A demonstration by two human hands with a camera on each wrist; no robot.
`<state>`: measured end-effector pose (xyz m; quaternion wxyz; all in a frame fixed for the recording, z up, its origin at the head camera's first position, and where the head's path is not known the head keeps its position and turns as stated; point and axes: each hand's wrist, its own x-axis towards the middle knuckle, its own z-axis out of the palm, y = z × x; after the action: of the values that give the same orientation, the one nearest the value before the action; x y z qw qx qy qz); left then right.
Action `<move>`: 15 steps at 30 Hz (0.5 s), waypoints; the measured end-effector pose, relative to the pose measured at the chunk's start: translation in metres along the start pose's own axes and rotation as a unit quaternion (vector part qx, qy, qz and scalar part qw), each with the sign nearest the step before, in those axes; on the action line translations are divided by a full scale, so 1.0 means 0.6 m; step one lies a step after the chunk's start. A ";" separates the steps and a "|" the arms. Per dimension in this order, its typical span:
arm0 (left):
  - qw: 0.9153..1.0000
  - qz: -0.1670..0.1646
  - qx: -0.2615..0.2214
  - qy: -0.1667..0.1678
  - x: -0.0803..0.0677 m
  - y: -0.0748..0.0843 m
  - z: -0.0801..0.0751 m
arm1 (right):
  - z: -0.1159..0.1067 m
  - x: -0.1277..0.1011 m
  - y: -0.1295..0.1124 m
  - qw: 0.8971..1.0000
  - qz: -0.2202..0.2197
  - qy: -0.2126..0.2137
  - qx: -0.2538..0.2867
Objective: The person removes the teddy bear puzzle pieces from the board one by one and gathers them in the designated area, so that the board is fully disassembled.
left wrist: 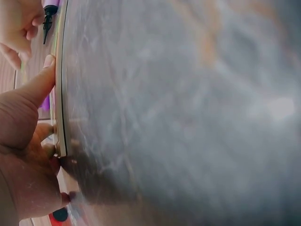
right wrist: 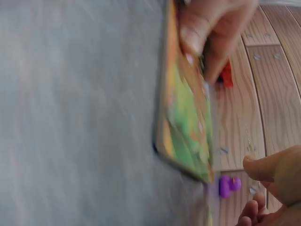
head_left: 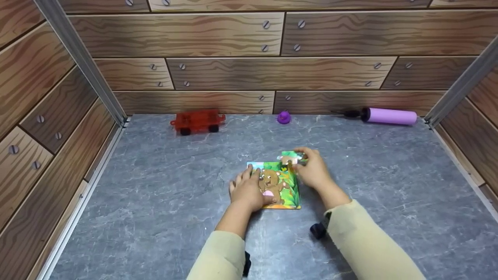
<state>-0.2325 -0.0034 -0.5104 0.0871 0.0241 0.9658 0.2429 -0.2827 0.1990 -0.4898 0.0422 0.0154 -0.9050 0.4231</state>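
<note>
A bear picture puzzle [head_left: 288, 196] lies on the grey surface, its board seen edge-on in the left wrist view. Spread across its left part is my left hand [head_left: 247, 192], fingers extended and thumb over the bear's lower body. At the board's upper right corner, my right hand [head_left: 314, 171] pinches a loose puzzle piece [head_left: 289, 158], green and brown, between thumb and fingers. That piece overlaps the top edge, above a dark gap in the picture. In the right wrist view the board [right wrist: 181, 127] is blurred, and the right hand [right wrist: 282, 183] shows only partly.
Along the back wall stand a red toy wagon [head_left: 198, 121] with black wheels, a small purple rubber duck [head_left: 284, 117] and a lilac hand pump [head_left: 391, 116] with a black nozzle. Wood-patterned panels [head_left: 225, 34] enclose the back and sides.
</note>
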 end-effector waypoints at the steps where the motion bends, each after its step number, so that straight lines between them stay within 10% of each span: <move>1: 1.000 0.001 -0.001 0.000 0.000 -0.001 0.000 | -0.007 0.003 0.003 1.000 0.003 0.002 0.000; 15: 1.000 -0.002 -0.008 -0.005 -0.002 0.002 -0.002 | -0.092 0.029 0.060 0.999 0.031 0.017 -0.021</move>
<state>-0.2315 -0.0030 -0.5088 0.0921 0.0227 0.9636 0.2499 -0.2986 0.2649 -0.4805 0.0443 -0.0210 -0.9128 0.4056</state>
